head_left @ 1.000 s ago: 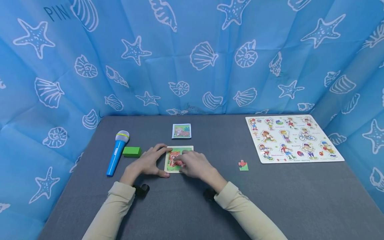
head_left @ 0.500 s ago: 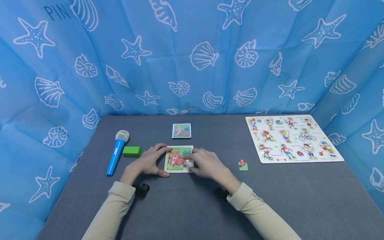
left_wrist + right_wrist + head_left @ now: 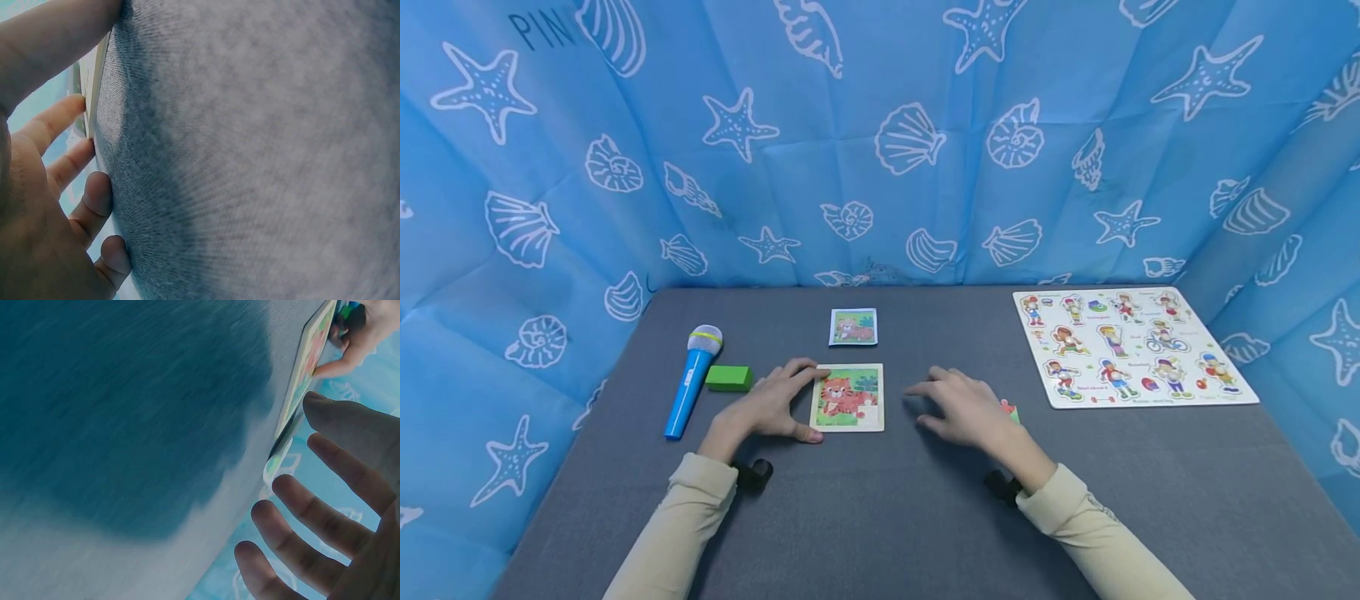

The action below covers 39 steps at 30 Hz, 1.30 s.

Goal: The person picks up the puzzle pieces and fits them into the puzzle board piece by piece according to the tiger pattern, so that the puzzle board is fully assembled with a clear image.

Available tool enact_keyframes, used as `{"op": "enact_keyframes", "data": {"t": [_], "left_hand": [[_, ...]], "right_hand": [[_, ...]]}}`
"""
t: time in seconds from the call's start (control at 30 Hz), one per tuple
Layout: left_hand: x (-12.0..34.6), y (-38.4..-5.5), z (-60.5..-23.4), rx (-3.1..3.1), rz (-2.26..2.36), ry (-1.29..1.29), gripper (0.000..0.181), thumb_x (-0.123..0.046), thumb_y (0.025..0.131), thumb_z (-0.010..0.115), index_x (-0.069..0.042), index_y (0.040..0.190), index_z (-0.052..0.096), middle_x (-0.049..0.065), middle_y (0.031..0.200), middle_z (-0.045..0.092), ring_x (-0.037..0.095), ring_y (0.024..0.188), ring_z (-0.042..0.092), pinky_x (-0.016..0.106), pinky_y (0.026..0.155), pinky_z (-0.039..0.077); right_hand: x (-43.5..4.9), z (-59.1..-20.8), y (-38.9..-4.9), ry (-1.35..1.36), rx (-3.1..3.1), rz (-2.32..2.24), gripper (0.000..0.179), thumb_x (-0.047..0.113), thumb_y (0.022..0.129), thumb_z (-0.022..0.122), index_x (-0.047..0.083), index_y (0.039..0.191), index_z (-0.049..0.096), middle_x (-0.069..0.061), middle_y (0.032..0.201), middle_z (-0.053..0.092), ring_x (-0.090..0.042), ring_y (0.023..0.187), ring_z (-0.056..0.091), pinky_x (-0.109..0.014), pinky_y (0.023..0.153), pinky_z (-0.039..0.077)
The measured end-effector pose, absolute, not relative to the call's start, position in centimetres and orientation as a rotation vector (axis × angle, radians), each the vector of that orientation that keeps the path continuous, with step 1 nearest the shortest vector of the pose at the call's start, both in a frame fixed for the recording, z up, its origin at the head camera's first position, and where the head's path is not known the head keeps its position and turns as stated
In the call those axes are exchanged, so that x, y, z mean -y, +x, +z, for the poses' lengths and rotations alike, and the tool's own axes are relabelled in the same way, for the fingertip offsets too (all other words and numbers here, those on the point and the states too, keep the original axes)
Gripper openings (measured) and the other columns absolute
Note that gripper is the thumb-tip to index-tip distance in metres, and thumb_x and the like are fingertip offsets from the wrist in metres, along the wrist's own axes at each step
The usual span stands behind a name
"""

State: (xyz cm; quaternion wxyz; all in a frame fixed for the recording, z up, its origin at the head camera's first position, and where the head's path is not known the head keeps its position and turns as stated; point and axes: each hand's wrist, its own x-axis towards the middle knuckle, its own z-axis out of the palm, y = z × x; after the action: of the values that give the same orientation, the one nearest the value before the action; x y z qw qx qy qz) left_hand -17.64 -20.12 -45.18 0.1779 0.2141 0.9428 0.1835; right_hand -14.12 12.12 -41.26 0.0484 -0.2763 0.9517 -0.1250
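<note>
A square jigsaw puzzle (image 3: 847,400) with a red tiger picture lies on the grey table, a pale bare patch showing at its lower right. My left hand (image 3: 769,404) holds the board at its left side, forefinger at the top corner and thumb by the bottom corner. In the left wrist view, fingertips meet the edge of the board (image 3: 95,94). To the right of the puzzle, my right hand (image 3: 962,410) has loosely spread fingers with nothing between them. Partly hidden behind it is a loose red and green puzzle piece (image 3: 1013,413).
A blue toy microphone (image 3: 688,387) and a green block (image 3: 728,378) lie on the left. Behind the puzzle is a small picture card (image 3: 853,327) showing an animal. A white board with sports figures (image 3: 1131,350) lies at the right. A blue shell-patterned curtain (image 3: 880,167) borders the table's back.
My right hand has come off the puzzle and moved right toward the loose piece, now partly covering it from view. The tiger picture and its bare patch are uncovered. My left hand has stayed put.
</note>
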Motion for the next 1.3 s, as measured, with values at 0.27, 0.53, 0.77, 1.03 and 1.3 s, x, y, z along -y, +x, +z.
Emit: {"op": "enact_keyframes", "data": {"t": [0.27,0.53,0.77,1.03,1.3], "left_hand": [[20.1,-17.5,-45.2,-2.669,0.525,0.596,0.103,-0.056,0.075,0.087,-0.025,0.159,0.036,0.011,0.164,0.031,0.040,0.143,0.039,0.068,0.111,0.034],[20.2,-17.5,-45.1,-2.664,0.529,0.594,0.103,-0.056,0.075,0.087,-0.025,0.159,0.036,0.011,0.164,0.031,0.040,0.144,0.038,0.068,0.111,0.034],[20.2,-17.6,-45.1,-2.663,0.542,0.593,0.103,-0.057,0.075,0.086,-0.025,0.158,0.036,0.011,0.164,0.031,0.040,0.143,0.038,0.069,0.111,0.034],[20.2,-17.6,-45.3,-2.656,0.537,0.577,0.103,-0.058,0.075,0.086,-0.027,0.159,0.036,0.010,0.165,0.029,0.040,0.145,0.037,0.068,0.112,0.033],[20.2,-17.6,-45.3,-2.658,0.538,0.584,0.102,-0.057,0.075,0.086,-0.026,0.159,0.036,0.010,0.164,0.029,0.040,0.144,0.037,0.068,0.112,0.033]], "right_hand": [[-16.3,-41.5,-13.9,-0.731,-2.937,-0.403,0.043,0.022,0.088,0.081,0.014,0.129,0.071,-0.011,0.112,0.065,-0.021,0.085,0.058,-0.034,0.060,0.046],[-19.7,-42.5,-13.2,-0.633,-2.982,-0.410,0.042,0.023,0.087,0.081,0.012,0.127,0.072,-0.013,0.110,0.065,-0.022,0.086,0.057,-0.036,0.064,0.048],[-21.4,-42.8,-12.7,-0.596,-3.003,-0.431,0.038,0.025,0.089,0.079,0.010,0.124,0.074,-0.008,0.098,0.063,-0.015,0.075,0.051,-0.030,0.060,0.040],[-22.3,-42.7,-12.7,-0.605,-2.944,-0.470,0.041,0.027,0.088,0.080,0.009,0.124,0.074,-0.008,0.099,0.065,-0.014,0.078,0.054,-0.032,0.063,0.042],[-22.5,-42.6,-12.9,-0.604,-2.898,-0.518,0.037,0.022,0.089,0.079,0.008,0.123,0.074,-0.003,0.094,0.062,-0.010,0.073,0.046,-0.026,0.062,0.036]]}}
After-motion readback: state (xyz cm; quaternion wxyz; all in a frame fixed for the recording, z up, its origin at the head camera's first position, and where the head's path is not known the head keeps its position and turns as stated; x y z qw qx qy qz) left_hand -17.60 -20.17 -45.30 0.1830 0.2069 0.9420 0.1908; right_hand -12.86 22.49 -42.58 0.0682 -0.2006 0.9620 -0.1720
